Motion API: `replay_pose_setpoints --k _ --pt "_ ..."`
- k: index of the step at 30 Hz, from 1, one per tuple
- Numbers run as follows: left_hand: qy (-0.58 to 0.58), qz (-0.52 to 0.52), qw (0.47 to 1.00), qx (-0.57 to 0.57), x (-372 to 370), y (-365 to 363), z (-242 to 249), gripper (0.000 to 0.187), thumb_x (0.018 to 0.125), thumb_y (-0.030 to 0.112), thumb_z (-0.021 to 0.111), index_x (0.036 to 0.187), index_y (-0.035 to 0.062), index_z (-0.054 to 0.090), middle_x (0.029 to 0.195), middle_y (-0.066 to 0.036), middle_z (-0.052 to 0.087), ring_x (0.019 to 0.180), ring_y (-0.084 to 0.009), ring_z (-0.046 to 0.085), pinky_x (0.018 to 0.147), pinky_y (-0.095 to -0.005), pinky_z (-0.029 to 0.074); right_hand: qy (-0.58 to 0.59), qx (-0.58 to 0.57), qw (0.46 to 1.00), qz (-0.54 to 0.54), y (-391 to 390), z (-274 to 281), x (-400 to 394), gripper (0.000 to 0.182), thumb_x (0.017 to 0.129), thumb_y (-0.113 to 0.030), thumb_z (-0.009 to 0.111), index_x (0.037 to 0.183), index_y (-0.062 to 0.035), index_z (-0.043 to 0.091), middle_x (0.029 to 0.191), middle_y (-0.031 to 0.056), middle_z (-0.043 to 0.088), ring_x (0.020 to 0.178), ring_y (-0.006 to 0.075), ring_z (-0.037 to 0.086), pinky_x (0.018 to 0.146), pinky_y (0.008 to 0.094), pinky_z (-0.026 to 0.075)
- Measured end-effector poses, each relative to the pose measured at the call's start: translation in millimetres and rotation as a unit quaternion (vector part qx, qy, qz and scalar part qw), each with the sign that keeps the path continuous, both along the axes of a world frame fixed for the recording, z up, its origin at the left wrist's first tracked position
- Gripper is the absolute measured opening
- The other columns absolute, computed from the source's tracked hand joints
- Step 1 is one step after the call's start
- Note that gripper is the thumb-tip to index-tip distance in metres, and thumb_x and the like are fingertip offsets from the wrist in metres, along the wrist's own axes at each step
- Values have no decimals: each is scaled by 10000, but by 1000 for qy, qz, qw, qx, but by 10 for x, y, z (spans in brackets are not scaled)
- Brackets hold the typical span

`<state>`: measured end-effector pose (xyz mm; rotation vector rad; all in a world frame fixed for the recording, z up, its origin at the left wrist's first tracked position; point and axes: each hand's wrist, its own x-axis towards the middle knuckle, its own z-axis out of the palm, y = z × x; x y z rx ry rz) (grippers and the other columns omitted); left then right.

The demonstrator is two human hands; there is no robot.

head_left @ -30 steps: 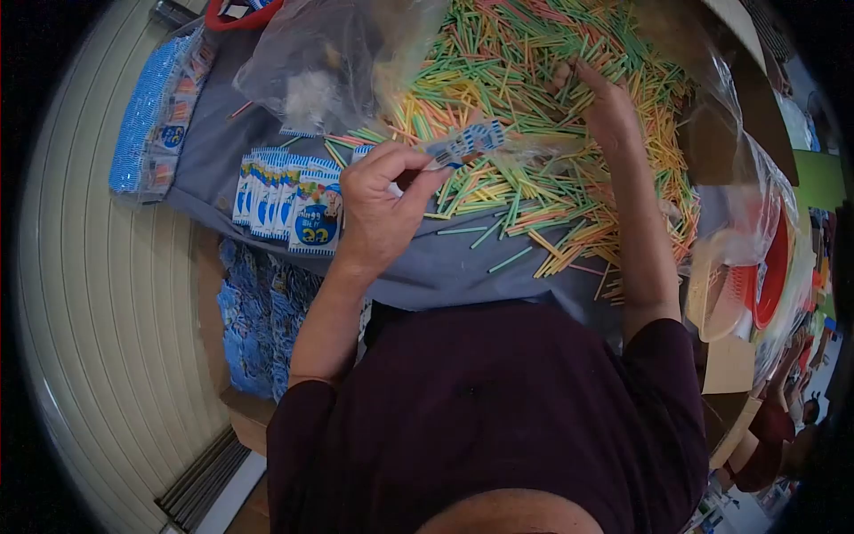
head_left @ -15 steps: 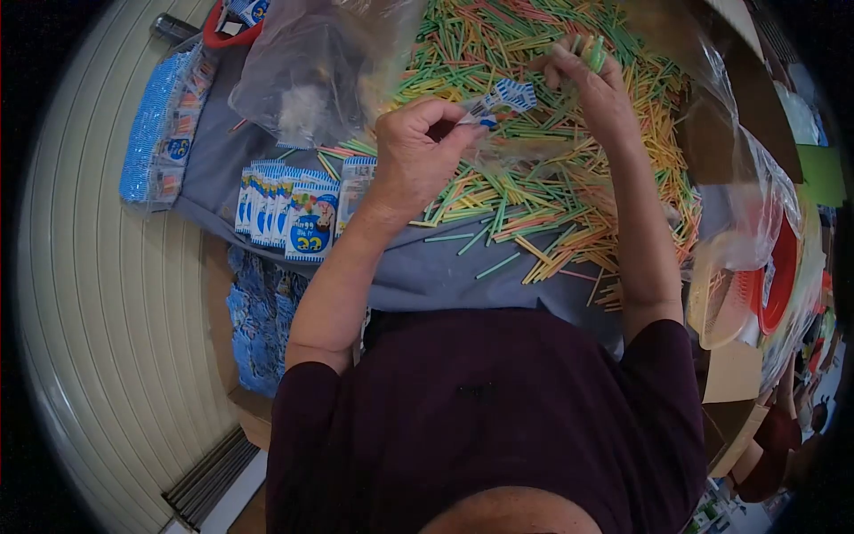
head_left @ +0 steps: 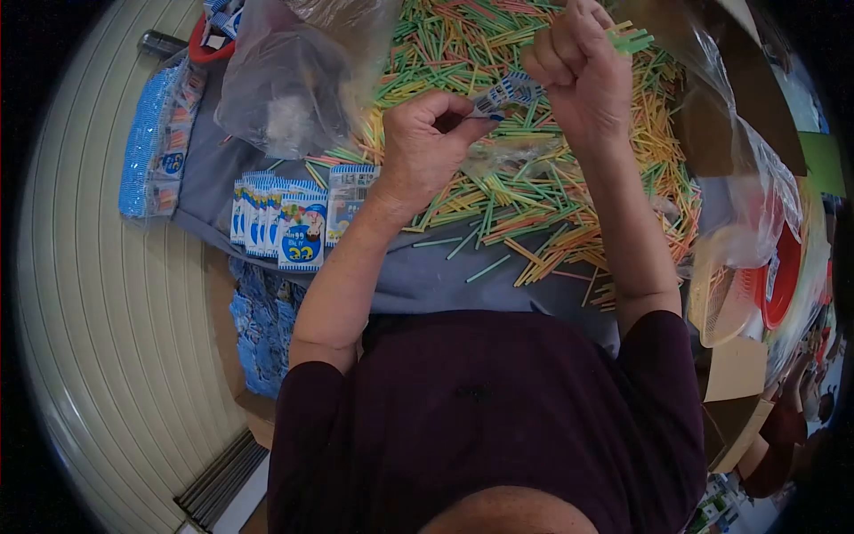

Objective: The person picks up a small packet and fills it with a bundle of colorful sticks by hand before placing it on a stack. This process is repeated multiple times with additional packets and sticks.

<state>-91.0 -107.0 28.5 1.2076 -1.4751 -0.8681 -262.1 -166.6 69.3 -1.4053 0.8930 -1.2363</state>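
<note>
Pinched in my left hand (head_left: pixel 429 147) is a small blue-and-white printed packet (head_left: pixel 505 96), held over a wide heap of thin coloured sticks (head_left: pixel 463 53). My right hand (head_left: pixel 583 76) is closed around a few short sticks (head_left: pixel 632 40), whose green and yellow ends stick out past the fingers. Left of my left forearm, several flat printed packets (head_left: pixel 302 236) overlap in a row on the grey cloth (head_left: pixel 427 276). One more packet (head_left: pixel 350 200) lies close to my left wrist.
A clear bag (head_left: pixel 289 89) lies at the upper left, near a long bundle of packets (head_left: pixel 158 142). An open cardboard box with blue wrappers (head_left: pixel 258 329) stands below the cloth. At the right are a pale plastic basket (head_left: pixel 716 303) and a red basin (head_left: pixel 783 280).
My right hand has risen and turned, so the sticks in it now point to the right. My left hand stays nearly in place with the packet.
</note>
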Motion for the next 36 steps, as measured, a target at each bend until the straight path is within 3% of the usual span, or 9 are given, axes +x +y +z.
replay_pose_setpoints --k 8,10,12,15,22,26,31,34,36 --pt "10 -5 1000 9 33 -56 -37 145 765 25 804 841 -8 686 720 8 665 643 -35 555 571 -205 456 3 39 998 43 97 148 112 502 1056 -429 330 993 -42 644 901 85 678 969 205 641 856 351 481" --pt "2 2 1000 -7 44 -77 -58 145 744 39 810 819 -6 695 689 -60 686 607 -92 607 553 -256 485 4 41 998 49 56 116 128 521 1058 -439 320 997 -41 650 908 88 683 978 208 642 863 354 482" --pt "14 -7 1000 -8 56 -91 -50 149 740 41 814 811 -8 692 692 -57 682 602 -93 601 546 -259 478 105 -192 973 75 -40 -15 121 739 1035 -557 181 1019 -21 690 1059 115 701 1045 236 619 957 398 450" --pt "12 -20 999 -41 44 -115 -24 153 728 40 815 794 -15 688 705 -58 670 597 -107 599 539 -269 472 139 -213 965 70 -61 -12 141 819 1016 -602 144 1005 -1 700 1138 112 690 1105 244 590 999 411 408" --pt "-153 -41 972 -173 111 -163 52 135 706 13 786 799 -18 694 728 -86 654 619 -178 640 560 -301 489 170 -145 955 194 -279 156 21 807 1009 -615 196 1002 9 708 1053 116 714 993 225 630 905 361 455" --pt "-164 -52 968 -181 132 -151 80 124 734 27 783 806 -21 694 715 -67 653 631 -143 633 576 -277 488 185 -110 955 203 -293 213 28 790 1009 -610 214 998 9 705 1013 112 716 958 213 633 894 349 467" --pt "172 -92 980 47 185 -161 -18 90 814 28 758 881 -17 716 791 -17 693 706 -47 600 623 -227 481 144 -159 961 174 -221 197 90 726 1027 -563 238 1011 -2 699 1087 137 693 1079 243 612 971 383 450" --pt "240 -97 964 57 196 -148 -17 112 828 13 744 936 -14 724 828 -14 703 718 -41 600 629 -214 477 126 -181 962 162 -179 187 136 701 1034 -544 247 1016 -6 697 1116 147 683 1127 256 604 1001 396 444" --pt "238 -94 966 37 195 -152 -24 122 830 12 743 948 -11 725 825 -9 700 721 -40 600 625 -212 476 124 -246 952 129 -160 177 169 841 974 -682 218 963 12 694 1117 159 680 1036 259 631 927 386 485"
